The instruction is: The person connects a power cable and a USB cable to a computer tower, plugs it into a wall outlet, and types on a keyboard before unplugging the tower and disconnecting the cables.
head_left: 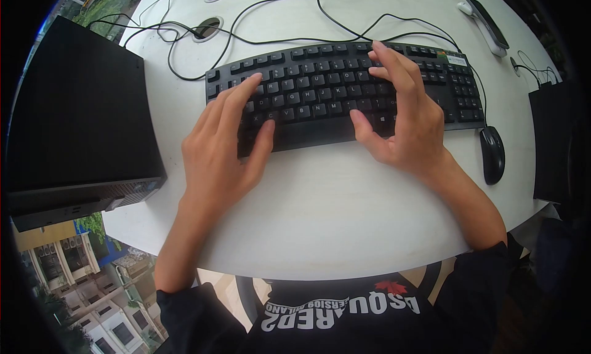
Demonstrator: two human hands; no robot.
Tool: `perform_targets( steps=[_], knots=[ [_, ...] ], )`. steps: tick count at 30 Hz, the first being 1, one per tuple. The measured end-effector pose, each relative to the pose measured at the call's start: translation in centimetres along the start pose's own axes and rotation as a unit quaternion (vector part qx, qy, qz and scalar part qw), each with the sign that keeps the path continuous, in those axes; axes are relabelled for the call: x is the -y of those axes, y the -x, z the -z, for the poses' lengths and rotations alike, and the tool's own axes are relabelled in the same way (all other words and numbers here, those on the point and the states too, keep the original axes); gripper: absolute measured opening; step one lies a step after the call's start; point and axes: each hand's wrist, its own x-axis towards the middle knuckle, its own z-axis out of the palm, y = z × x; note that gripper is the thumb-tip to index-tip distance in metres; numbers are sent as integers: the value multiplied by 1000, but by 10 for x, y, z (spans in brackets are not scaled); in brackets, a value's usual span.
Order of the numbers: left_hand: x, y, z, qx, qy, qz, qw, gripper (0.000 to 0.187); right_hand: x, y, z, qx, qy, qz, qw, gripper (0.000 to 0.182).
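A black keyboard [314, 95] lies on the white table [345, 212], slightly tilted. Over its left part is my left hand [225, 138], fingers stretched forward across the letter keys and thumb apart near the lower row. My right hand [409, 111] is over the right part, its thumb spread away near the bottom row and its fingers raised towards the top rows. Neither hand holds anything. Whether the fingertips touch the keys is hard to tell. Some keys are hidden beneath both hands.
A black computer case [80, 120] stands at the left, and another dark box [551, 144] at the right edge. A black mouse [492, 155] lies right of the keyboard. Black cables [271, 42] run behind it. A phone [486, 21] rests on a white stand at the back right.
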Motion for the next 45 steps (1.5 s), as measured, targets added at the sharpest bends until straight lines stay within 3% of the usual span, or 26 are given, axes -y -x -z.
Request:
perform_targets(
  steps=[4, 10, 13, 16, 22, 40, 43, 45],
  knots=[
    [-3, -1, 1, 2, -15, -5, 1000, 59, 11, -2, 10, 59, -8, -41, 997, 90],
    [-1, -1, -1, -8, -19, -10, 1000, 58, 14, -2, 10, 74, 21, -61, 995, 82],
    [-5, -2, 0, 19, -6, 17, 1000, 55, 11, -3, 5, 43, 59, -16, 997, 79],
    [-11, -5, 1, 62, -65, 18, 996, 52, 19, -8, 5, 62, 87, -7, 994, 65],
    [-9, -2, -12, 16, -97, -47, 994, 47, 24, -6, 5, 108, 95, -13, 990, 45],
    [-15, 5, -16, 7, -73, -23, 997, 57, 25, -6, 6, 118, 101, 12, 988, 55],
    [-15, 1, -17, 22, -21, -76, 997, 60, 25, -11, 5, 116, 42, 63, 990, 59],
    [-17, 0, -20, 21, -13, -78, 997, 58, 27, -8, 1, 132, 28, 38, 990, 61]
  ],
)
